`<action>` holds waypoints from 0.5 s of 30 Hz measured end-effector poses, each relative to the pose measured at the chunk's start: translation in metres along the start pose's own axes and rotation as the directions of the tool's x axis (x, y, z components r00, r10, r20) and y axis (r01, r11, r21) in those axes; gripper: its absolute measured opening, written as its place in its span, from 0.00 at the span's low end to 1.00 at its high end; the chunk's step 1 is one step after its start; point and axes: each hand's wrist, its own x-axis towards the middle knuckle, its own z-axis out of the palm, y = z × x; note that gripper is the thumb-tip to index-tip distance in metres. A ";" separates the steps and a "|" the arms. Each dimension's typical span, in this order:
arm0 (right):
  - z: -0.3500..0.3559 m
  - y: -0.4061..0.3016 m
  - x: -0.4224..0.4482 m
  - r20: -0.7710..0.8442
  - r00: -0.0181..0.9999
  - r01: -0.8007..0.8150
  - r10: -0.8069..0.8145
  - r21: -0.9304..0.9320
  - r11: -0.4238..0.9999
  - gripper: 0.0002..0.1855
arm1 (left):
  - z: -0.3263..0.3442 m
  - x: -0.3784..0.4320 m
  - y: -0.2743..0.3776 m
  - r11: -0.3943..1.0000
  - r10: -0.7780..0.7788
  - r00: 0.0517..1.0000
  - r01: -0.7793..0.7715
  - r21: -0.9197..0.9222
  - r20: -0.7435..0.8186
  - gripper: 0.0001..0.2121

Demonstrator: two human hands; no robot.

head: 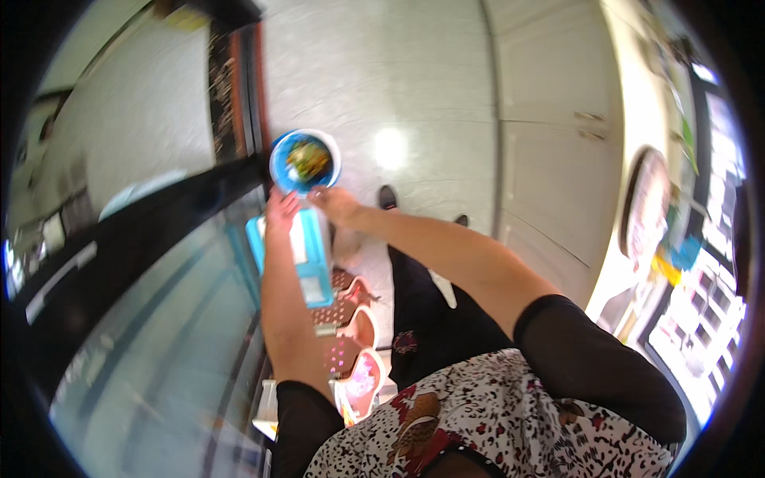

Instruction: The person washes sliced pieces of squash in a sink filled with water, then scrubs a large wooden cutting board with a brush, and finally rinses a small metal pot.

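A round bin with a white rim (336,156) and a blue plastic lining (283,162) stands ahead of me beside the dark cabinet. Inside it lie green and yellow scraps (308,160), blurred. At the near edge of the bin, my left hand (282,207) touches the rim with its fingers partly spread; blur hides whether it grips. My right hand (336,204) comes in from the right, its fingers curled on the same near edge. Under my left forearm is a light-blue and white box-like container (323,269).
A black-framed glass cabinet (155,322) runs along my left, below a pale countertop (149,101). Pink perforated racks (363,325) stand between it and my legs. White cupboard doors (550,161) line the right. Pale floor (442,89) shows between the two sides.
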 end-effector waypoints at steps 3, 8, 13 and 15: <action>-0.029 0.021 -0.020 -0.241 0.961 -0.137 0.132 -0.004 0.991 0.25 | 0.026 -0.006 0.004 0.918 0.101 0.993 -0.069 0.391 -0.063 0.32; -0.091 0.067 -0.078 -0.401 0.903 -0.178 0.154 -0.022 0.984 0.22 | 0.021 -0.006 0.013 0.030 0.429 0.883 0.198 0.980 -0.191 0.39; -0.165 0.127 -0.195 -0.579 0.753 -0.251 0.313 0.186 0.950 0.20 | 0.088 -0.051 0.022 -0.240 0.558 0.799 0.414 0.878 -0.225 0.47; -0.182 0.145 -0.242 -0.612 0.686 -0.211 0.394 0.350 0.912 0.18 | 0.105 -0.062 0.037 -0.092 0.657 0.710 0.409 0.908 -0.254 0.42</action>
